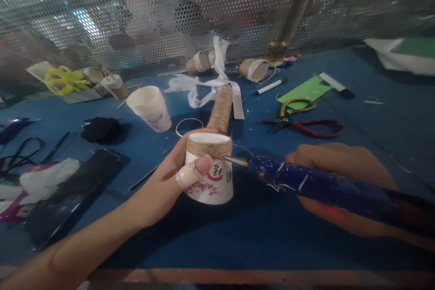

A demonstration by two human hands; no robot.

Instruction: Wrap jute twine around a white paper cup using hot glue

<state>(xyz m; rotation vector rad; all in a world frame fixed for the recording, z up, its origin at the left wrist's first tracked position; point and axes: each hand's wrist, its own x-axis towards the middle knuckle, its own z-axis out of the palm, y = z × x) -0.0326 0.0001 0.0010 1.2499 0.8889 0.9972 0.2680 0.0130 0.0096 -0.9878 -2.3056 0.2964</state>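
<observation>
My left hand (pixel 176 176) grips an upturned white paper cup (pixel 210 186) printed with red blossoms, its thumb wearing a bandage and pressing on the cup's side. Brown twine (pixel 209 146) is wound around the cup's top band. My right hand (pixel 340 167) is closed around a dark blue glue gun (pixel 306 181), whose metal nozzle (pixel 236 160) touches the cup just under the twine. A spool of the same twine (pixel 221 108) stands right behind the cup.
On the blue table lie a stack of white cups (pixel 151 108), red-and-yellow scissors (pixel 302 120), yellow scissors (pixel 64 79), green paper (pixel 306 90), white ribbon (pixel 204 86), a marker (pixel 270 86), cardboard rolls (pixel 253 69), a black phone (pixel 78 190). Perforated metal mesh (pixel 152 18) walls the back.
</observation>
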